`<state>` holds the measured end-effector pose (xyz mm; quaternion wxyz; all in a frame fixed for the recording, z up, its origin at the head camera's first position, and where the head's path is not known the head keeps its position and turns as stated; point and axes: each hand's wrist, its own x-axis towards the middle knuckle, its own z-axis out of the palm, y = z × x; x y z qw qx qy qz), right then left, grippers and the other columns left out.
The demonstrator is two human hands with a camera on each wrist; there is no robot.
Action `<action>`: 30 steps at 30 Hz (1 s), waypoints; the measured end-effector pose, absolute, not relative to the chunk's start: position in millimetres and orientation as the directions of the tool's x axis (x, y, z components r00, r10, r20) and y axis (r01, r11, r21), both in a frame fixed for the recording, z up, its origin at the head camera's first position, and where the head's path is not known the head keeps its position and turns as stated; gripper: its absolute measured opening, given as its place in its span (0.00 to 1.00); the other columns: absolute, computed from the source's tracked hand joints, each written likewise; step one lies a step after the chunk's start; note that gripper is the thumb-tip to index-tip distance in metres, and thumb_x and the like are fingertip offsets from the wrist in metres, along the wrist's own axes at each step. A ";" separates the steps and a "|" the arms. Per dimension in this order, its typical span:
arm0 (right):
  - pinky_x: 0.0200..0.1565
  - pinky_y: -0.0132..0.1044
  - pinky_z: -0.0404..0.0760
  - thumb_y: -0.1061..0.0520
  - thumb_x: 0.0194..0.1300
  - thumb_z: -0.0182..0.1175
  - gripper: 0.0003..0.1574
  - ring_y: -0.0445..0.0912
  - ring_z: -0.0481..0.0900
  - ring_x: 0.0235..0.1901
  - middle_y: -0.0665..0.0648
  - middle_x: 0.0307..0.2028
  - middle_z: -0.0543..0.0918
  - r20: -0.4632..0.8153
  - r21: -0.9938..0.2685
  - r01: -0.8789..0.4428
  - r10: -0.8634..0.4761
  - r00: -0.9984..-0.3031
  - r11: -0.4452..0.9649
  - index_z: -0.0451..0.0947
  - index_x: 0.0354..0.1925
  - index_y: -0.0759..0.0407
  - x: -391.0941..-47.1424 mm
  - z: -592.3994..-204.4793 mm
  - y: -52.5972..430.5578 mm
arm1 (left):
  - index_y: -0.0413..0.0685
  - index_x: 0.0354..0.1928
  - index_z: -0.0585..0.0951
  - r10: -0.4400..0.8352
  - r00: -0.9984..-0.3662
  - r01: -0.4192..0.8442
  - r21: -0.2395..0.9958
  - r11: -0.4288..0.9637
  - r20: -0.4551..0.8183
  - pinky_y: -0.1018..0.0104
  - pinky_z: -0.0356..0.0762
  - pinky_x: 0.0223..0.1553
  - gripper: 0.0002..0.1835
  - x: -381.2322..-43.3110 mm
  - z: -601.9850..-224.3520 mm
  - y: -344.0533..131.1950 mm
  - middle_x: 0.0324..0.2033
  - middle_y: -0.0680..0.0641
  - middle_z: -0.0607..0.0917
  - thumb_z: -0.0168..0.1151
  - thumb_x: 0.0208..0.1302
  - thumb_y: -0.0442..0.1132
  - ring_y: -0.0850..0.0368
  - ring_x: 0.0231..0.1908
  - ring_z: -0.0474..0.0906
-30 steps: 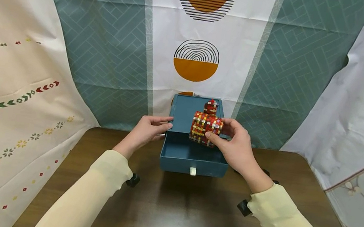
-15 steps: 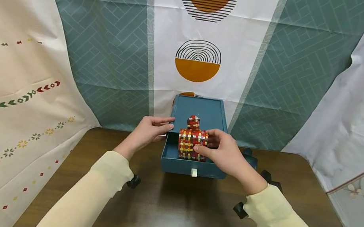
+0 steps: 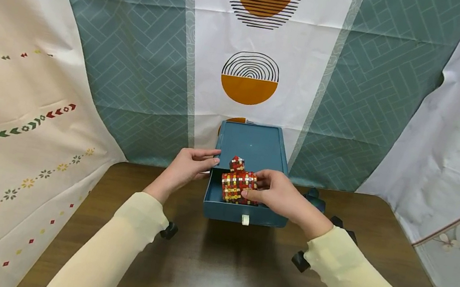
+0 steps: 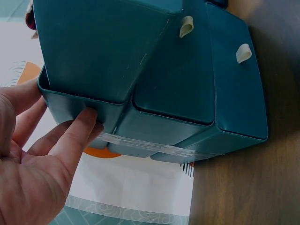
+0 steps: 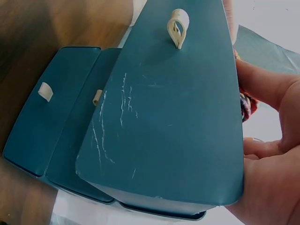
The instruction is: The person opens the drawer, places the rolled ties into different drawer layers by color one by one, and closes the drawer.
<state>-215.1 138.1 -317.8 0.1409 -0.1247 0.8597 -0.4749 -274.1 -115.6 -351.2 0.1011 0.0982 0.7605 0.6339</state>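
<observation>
My right hand (image 3: 281,193) grips a red-and-gold checkered cylinder (image 3: 232,187) with a small knob-like end, thumb on its near face. It is tilted over the pulled-out top drawer (image 3: 223,212) of a teal drawer cabinet (image 3: 253,142), its lower part within the drawer's outline. In the right wrist view, the drawer front hides most of the cylinder. My left hand (image 3: 187,167) rests with extended fingertips on the cabinet's left side, near the top; the left wrist view shows those fingers (image 4: 77,129) against the side wall.
Below the pulled-out drawer, other drawers (image 4: 239,84) with pale loop pulls are closed. A dark teal object (image 3: 315,198) lies right of the cabinet, with a black item (image 3: 343,227) nearer. The brown wooden table (image 3: 213,272) extends forward; patterned cloths hang behind and at both sides.
The right hand has brought the checkered cylinder left and down, from beside the cabinet top's right part into the drawer opening, tilting it somewhat. The left hand has stayed in place.
</observation>
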 end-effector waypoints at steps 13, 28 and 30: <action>0.43 0.41 0.83 0.43 0.61 0.61 0.45 0.45 0.81 0.36 0.62 0.53 0.76 -0.224 -0.793 -0.025 -0.330 -0.917 0.608 0.59 0.66 0.67 -219.4 -318.9 136.5 | 0.59 0.60 0.75 0.303 -0.953 0.038 0.983 0.182 -0.020 0.51 0.74 0.56 0.23 -273.9 -351.1 -116.6 0.62 0.51 0.73 0.61 0.62 0.50 0.55 0.61 0.71; 0.35 0.36 0.79 0.45 0.66 0.57 0.29 0.47 0.78 0.32 0.57 0.35 0.78 -0.284 -0.764 0.023 -0.304 -0.909 0.645 0.72 0.55 0.65 -224.9 -319.2 134.5 | 0.60 0.59 0.76 0.296 -0.955 0.025 0.982 0.186 -0.031 0.51 0.74 0.56 0.22 -273.6 -350.3 -115.3 0.61 0.51 0.74 0.61 0.62 0.49 0.55 0.61 0.71; 0.34 0.36 0.79 0.45 0.66 0.56 0.26 0.47 0.78 0.31 0.57 0.35 0.79 -0.287 -0.756 0.024 -0.298 -0.910 0.654 0.74 0.52 0.64 -225.2 -319.2 133.9 | 0.61 0.59 0.77 0.292 -0.956 0.032 0.980 0.195 -0.026 0.53 0.76 0.55 0.22 -273.1 -350.1 -115.5 0.61 0.52 0.74 0.61 0.62 0.49 0.55 0.61 0.72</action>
